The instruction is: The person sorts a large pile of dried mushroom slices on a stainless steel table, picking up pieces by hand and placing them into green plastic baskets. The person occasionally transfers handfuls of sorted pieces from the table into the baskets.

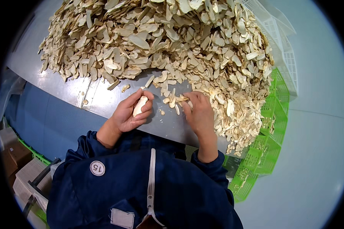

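Steel bench [30, 68] before us, we see a big pile of pale slices [160, 42] along its far edge and right end, so most seems left to do, though green baskets [281, 114] past the right edge hold some. Near the front edge, our left hand [128, 114] curls round one slice [140, 106] and our right hand [201, 113] pinches a smaller piece [190, 104].

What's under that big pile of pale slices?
The pile of pale slices rests on a grey metal table, which shows along the near side. Farther back, the slices cover whatever is underneath, so I can't see it.
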Demonstrator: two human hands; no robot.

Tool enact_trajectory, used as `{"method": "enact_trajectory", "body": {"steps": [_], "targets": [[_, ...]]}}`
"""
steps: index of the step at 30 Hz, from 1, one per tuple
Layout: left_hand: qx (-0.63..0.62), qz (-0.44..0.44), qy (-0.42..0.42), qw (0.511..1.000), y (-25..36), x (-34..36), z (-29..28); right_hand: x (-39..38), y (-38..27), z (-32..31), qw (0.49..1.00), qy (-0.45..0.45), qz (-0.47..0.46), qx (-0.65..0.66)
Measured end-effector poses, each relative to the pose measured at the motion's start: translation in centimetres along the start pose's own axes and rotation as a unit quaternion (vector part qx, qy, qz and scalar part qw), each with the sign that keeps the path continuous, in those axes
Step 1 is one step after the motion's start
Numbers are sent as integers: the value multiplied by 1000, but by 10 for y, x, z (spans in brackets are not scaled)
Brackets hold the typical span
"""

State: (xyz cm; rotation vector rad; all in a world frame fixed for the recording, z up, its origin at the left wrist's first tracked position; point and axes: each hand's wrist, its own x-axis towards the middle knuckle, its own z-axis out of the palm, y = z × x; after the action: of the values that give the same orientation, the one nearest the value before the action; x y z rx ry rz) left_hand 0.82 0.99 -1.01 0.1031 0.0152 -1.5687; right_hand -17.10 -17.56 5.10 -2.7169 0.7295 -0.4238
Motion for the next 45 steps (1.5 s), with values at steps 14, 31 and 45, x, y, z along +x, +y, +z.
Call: {"method": "enact_trajectory", "body": {"steps": [14, 31, 45], "targets": [[10, -4, 13, 1000, -1, 2, 2, 13, 17, -13, 991, 78, 105, 38], [14, 2, -5, 1000, -2, 1, 1, 31, 6, 1, 977, 115, 13, -177], [23, 7, 0, 1000, -2, 2, 4, 35, -14, 12, 985, -58, 129, 101]]}}
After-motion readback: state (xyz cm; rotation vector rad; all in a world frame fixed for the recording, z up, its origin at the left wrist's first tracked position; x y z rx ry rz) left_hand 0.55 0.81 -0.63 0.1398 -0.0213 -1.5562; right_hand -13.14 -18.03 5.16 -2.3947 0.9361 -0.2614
